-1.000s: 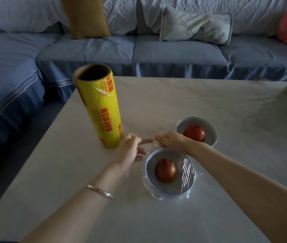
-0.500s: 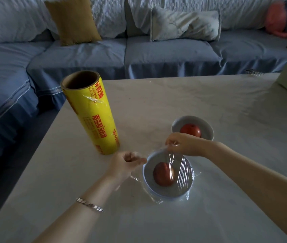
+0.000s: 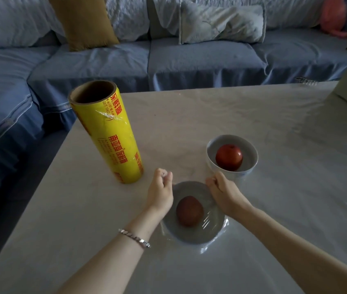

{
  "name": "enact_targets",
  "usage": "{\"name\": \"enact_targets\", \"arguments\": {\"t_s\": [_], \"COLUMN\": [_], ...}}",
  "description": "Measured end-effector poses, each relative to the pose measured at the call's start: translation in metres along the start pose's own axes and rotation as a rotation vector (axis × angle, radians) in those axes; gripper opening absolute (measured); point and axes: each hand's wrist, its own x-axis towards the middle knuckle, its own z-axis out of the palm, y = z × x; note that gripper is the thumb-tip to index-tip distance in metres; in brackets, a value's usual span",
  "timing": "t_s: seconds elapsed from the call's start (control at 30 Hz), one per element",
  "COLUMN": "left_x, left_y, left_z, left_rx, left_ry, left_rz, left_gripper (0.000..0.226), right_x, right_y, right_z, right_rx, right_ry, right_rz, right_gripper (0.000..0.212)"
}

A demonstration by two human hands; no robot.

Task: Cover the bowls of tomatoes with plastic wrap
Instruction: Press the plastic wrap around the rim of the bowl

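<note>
Both hands have drifted apart: the left hand (image 3: 160,188) and right hand (image 3: 223,190) are now pinched shut on the plastic wrap (image 3: 207,222) at either side of the near bowl (image 3: 191,234), where half a second ago they sat closer together. So the film's getting stretched flat over that tomato (image 3: 189,210). The far bowl (image 3: 232,154) looks uncovered, roll (image 3: 108,132) standing just left.

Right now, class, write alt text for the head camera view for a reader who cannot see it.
Two bare hands, left hand and right hand, pinch clear wrap over the near bowl holding a tomato. Behind it, a second bowl with a tomato is uncovered; a yellow roll stands upright to the left on the table.
</note>
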Motion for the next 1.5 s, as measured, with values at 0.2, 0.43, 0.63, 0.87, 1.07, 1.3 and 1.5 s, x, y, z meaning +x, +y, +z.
{"name": "enact_targets", "arguments": {"t_s": [0.2, 0.43, 0.63, 0.87, 1.07, 1.3, 1.5], "left_x": [0.006, 0.000, -0.007, 0.000, -0.003, 0.010, 0.005], "left_y": [-0.013, -0.003, 0.000, 0.002, 0.002, -0.009, -0.011], "left_z": [-0.013, -0.010, -0.006, -0.004, -0.006, -0.006, -0.008], "left_rx": [0.033, 0.032, -0.007, -0.050, -0.054, -0.034, -0.019], "left_ry": [-0.072, -0.014, 0.079, 0.194, 0.264, 0.257, 0.253], "left_rz": [0.026, 0.141, 0.094, 0.040, -0.008, -0.233, -0.393], "left_gripper": [0.031, 0.031, 0.025, 0.025, 0.008, 0.023, 0.028], "right_x": [-0.015, -0.003, -0.002, 0.008, 0.012, 0.020, 0.019], "right_y": [-0.008, -0.012, -0.012, -0.013, -0.010, -0.008, -0.008], "right_z": [0.006, 0.009, 0.021, 0.026, 0.027, 0.027, 0.026], "right_rx": [-0.050, 0.004, 0.036, 0.156, 0.140, 0.111, 0.147], "right_ry": [-0.030, 0.029, 0.221, 0.272, 0.335, 0.328, 0.346], "right_rz": [0.016, -0.106, -0.165, -0.074, -0.038, -0.003, 0.035], "right_gripper": [0.034, 0.035, 0.035, 0.035, 0.041, 0.041, 0.043]}}
